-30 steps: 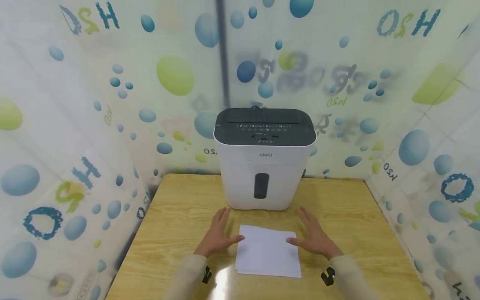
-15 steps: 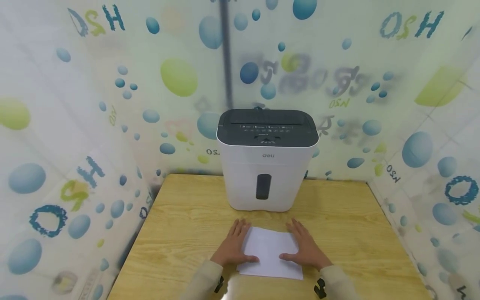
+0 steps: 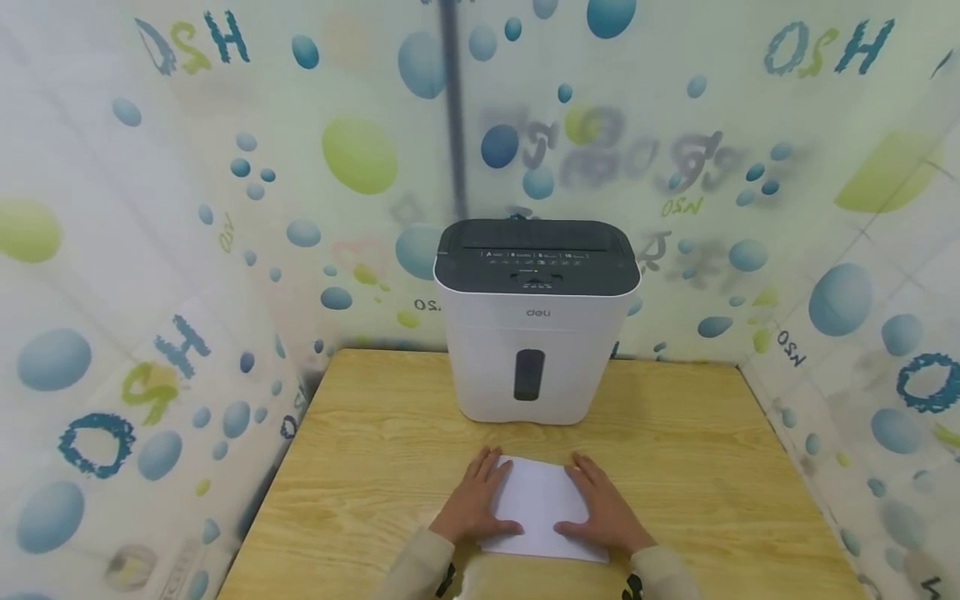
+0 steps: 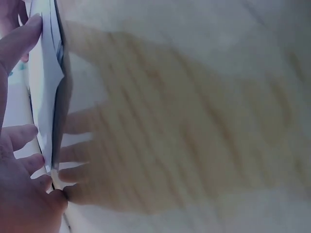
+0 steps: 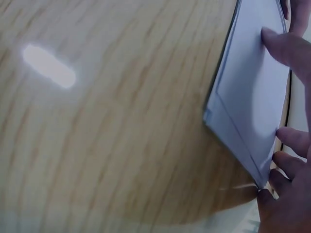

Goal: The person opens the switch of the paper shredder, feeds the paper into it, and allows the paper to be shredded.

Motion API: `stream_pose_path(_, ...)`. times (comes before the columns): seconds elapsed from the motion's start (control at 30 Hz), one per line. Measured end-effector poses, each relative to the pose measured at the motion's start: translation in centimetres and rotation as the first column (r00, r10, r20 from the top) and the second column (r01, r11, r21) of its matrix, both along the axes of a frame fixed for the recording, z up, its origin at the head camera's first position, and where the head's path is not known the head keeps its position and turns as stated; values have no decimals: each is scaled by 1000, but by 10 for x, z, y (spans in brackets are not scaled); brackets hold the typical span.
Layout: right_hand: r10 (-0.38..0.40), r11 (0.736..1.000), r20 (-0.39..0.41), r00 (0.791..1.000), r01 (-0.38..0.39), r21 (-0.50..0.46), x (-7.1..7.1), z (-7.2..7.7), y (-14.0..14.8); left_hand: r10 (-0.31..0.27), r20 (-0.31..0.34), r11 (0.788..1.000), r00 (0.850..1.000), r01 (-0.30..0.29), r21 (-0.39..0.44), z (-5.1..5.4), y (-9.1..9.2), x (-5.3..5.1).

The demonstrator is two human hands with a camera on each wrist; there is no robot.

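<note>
A small stack of white paper [image 3: 538,507] lies on the wooden table. At its left side is my left hand [image 3: 472,505], thumb resting on the top sheet and fingertips touching the edge. My right hand [image 3: 609,510] mirrors it on the right side. The left wrist view shows the paper [image 4: 44,73] edge-on, layers slightly apart, against the spread fingers of the left hand [image 4: 26,179]. In the right wrist view the sheets [image 5: 248,87] are slightly offset at a corner, beside the fingertips of the right hand [image 5: 290,199].
Behind the paper stands a white deli machine [image 3: 487,350] with a dark slotted top [image 3: 537,258] and a dark front window [image 3: 528,375]. The wooden table [image 3: 360,433] reaches back to a patterned wall covering [image 3: 360,275], which also rises at both sides.
Both hands have moved inward from beside the stack onto its edges, and their thumbs now lie farther in over the top sheet. The camera view has shifted slightly.
</note>
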State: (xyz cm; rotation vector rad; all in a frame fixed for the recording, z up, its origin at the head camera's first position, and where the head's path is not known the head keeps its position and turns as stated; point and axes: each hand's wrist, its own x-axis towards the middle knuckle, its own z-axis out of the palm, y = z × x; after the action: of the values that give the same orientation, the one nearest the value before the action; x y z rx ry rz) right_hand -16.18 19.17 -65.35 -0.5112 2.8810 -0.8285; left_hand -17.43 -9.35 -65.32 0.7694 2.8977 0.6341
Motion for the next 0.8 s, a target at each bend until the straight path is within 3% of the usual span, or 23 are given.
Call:
stream_pose_path(0.4, -60, 998, 41, 997, 60, 15, 1, -3, -1, 61, 41, 997, 997, -63, 43, -5, 1, 1)
stream_pose_path(0.5, -63, 998, 52, 997, 63, 8, 2, -2, -2, 72, 6, 995, 997, -72, 66, -4, 2, 0)
stream_pose_path(0.7, -66, 998, 55, 996, 66, 3, 2, -2, -3, 94, -155, 975, 983, -59, 215, -5, 4, -5)
stream_pose_path(0.8, -67, 998, 39, 997, 67, -4, 2, -4, -2, 102, -171, 958, 980, -51, 281, -5, 4, -8)
